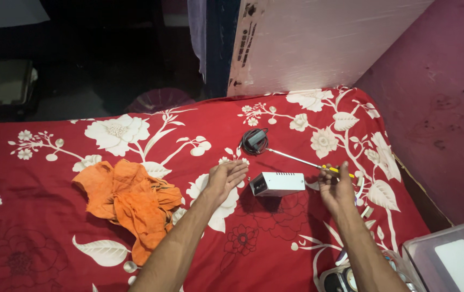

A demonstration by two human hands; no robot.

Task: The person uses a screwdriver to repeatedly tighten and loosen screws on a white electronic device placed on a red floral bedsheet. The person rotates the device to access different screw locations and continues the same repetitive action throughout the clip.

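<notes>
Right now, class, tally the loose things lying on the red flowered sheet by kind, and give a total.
Orange cloth: 1
White metal box: 1
Black adapter with coiled cord: 1
Screwdriver: 1
Total: 4

Pretty dim room overall. The bed (37, 227) has a red sheet with white flowers, pushed up against a magenta wall (437, 108), and a white board (318, 43) leans behind it. The floor (80, 103) beyond looks dark and shadowy.

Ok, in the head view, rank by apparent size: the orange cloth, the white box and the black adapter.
1. orange cloth, clearly largest.
2. white box.
3. black adapter, smallest, though it lies slightly farther from the camera.
</notes>
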